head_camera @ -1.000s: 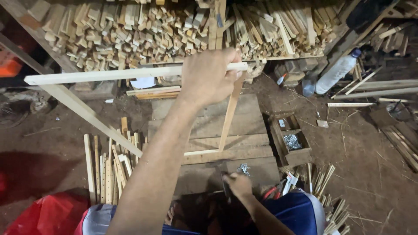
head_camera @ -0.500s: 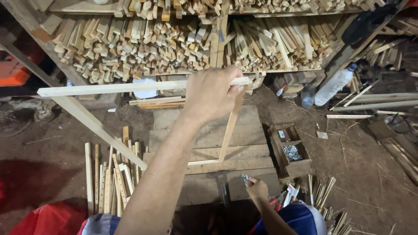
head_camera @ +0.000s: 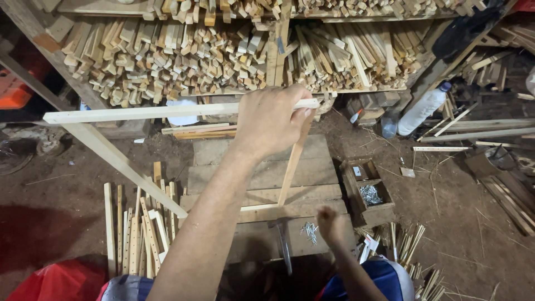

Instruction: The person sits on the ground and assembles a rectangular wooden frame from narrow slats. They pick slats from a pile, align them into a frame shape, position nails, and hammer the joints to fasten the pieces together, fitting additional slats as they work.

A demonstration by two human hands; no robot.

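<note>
Left hand (head_camera: pixel 270 120): grip clamped around the top bar of a pale wooden slat frame (head_camera: pixel 167 112), held upright above the plank bench (head_camera: pixel 251 167).
Right hand (head_camera: pixel 330 224): fingers curled beside small loose nails (head_camera: pixel 308 231); whether it pinches one, cannot tell.

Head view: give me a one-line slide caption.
Left hand grips a wooden frame upright on a plank bench while right hand hovers near loose nails.
</note>
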